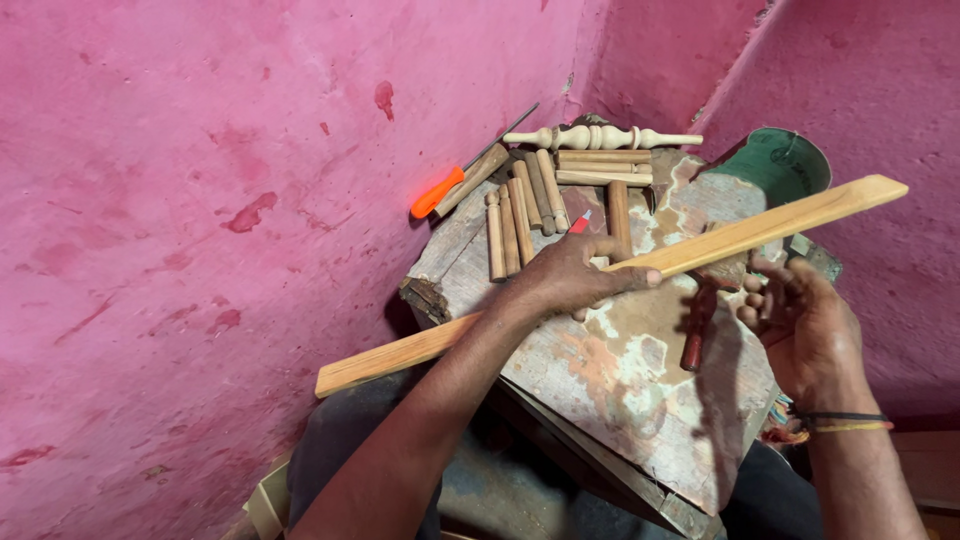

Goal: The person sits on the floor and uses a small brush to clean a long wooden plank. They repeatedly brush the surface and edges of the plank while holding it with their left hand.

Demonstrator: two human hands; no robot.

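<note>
My left hand (572,277) is closed around the middle of a long flat wooden slat (790,218). The slat slants from lower left to upper right above a worn wooden work block (620,380). My right hand (805,325) hovers just under the slat's right half, palm turned inward and fingers loosely curled, with nothing in it. Just left of those fingers a small dark tool with a red handle end (693,345) lies on the block. I cannot tell if the fingers touch it.
Several short wooden dowels (510,230) lie at the block's far side, with a turned spindle (598,137) behind them. An orange-handled tool (440,190) leans off the left corner. A green sandpaper roll (780,165) stands at the right. Pink walls close in all around.
</note>
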